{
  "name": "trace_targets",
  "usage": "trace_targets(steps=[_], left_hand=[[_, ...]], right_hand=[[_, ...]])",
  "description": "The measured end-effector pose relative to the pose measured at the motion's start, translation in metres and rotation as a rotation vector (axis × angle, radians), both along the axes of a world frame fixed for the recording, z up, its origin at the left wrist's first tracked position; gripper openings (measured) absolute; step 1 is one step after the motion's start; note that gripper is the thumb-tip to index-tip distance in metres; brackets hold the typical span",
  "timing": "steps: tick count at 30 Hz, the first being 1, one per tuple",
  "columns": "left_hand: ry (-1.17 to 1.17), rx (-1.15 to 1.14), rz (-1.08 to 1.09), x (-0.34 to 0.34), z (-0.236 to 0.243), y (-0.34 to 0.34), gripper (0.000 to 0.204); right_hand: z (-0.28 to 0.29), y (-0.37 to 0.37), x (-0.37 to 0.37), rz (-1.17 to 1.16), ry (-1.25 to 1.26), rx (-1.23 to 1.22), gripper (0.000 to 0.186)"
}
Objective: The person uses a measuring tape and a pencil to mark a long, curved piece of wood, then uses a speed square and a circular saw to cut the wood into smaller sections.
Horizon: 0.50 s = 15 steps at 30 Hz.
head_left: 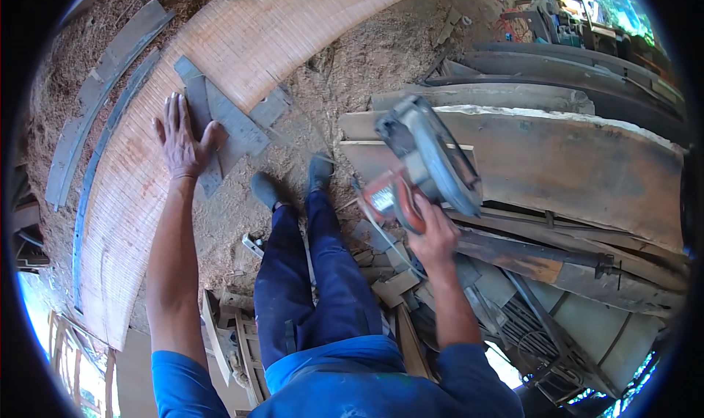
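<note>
Fingers of the left hand (180, 145) are spread wide, and it presses down on the long wood slab (257, 22) and the grey flat pieces (229, 114) lying on its edge, left of the middle of the frame. The right hand (437, 242) is curled tight around the handle of a red and grey power saw (429, 160), right of the middle. The saw is up in the air and a bit blurry, so nobody can tell if its blade is spinning.

A good way to do this is to hold the saw hard, tip its blade away from the legs, and let it stop fully before it goes down. The left hand should press firmly so the grey pieces don't slide, and stay well apart from the saw.

Below the hands, two dark shoes (268, 189) stand on dusty ground (367, 59). Wide, steady feet would help. Big boards (572, 172) are piled at the right, and thin strips (110, 81) lie at the upper left.
</note>
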<state>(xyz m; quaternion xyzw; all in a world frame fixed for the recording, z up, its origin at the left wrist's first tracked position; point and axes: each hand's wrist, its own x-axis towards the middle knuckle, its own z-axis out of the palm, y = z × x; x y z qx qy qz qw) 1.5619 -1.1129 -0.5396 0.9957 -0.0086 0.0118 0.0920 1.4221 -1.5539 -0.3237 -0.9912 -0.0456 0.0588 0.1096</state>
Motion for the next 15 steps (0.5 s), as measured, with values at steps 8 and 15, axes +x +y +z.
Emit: trace_targets(steps=[8,15], left_hand=[[0.043,-0.015,0.008,0.0,0.008,0.005,0.091],[-0.026,-0.023,0.0,0.003,0.008,0.006,0.089]], right_hand=[[0.014,-0.014,0.004,-0.707,-0.1,0.213,0.038],[-0.01,0.018,0.018,-0.367,-0.438,0.019,0.039]])
